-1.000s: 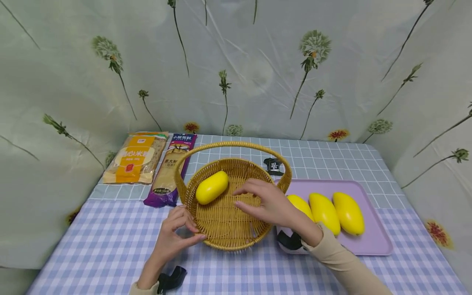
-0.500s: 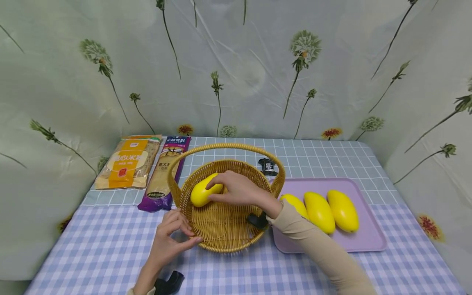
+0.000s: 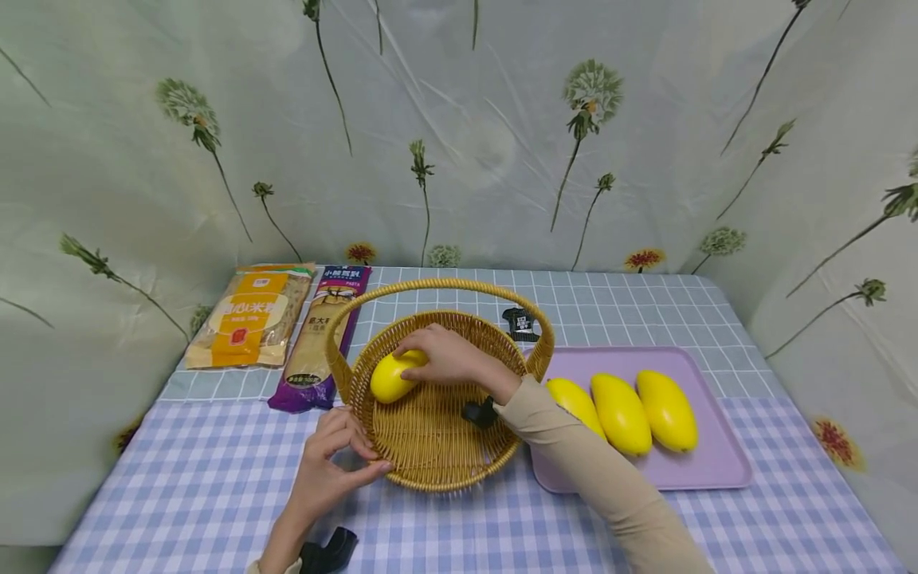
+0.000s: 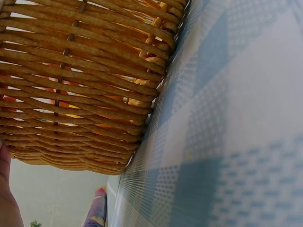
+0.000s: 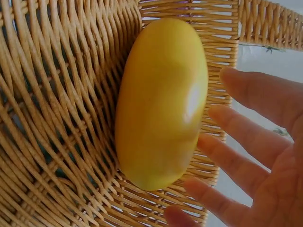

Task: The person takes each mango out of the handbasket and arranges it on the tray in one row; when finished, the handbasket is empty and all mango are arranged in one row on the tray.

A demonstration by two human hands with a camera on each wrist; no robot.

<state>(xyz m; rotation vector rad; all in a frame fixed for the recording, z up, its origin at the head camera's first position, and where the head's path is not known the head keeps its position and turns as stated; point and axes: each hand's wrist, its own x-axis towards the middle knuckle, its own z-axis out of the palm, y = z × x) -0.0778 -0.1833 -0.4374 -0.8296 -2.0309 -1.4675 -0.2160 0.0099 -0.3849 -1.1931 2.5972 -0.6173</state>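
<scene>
A round wicker basket (image 3: pixel 430 446) with a tall arched handle stands mid-table. One yellow mango (image 3: pixel 390 381) lies in its left part, against the woven wall. My right hand (image 3: pixel 448 357) reaches over the mango's right end. In the right wrist view the fingers of this hand (image 5: pixel 265 142) are spread along the edge of the mango (image 5: pixel 161 109), not wrapped round it; contact is hard to tell. My left hand (image 3: pixel 333 454) holds the basket's front-left rim between thumb and fingers. Only a sliver of that hand (image 4: pixel 7 194) appears beside the wicker side (image 4: pixel 75 85) in the left wrist view.
To the right of the basket, a lilac tray (image 3: pixel 710 462) carries three more mangoes (image 3: pixel 622 414). At the back left lie an orange-labelled bag (image 3: pixel 251 319) and a purple pasta packet (image 3: pixel 315 343). A small black packet (image 3: pixel 521 323) sits behind the basket.
My right hand has moved left across the basket and down to the mango. The left hand stays on the rim. The whole head view shifted slightly at first.
</scene>
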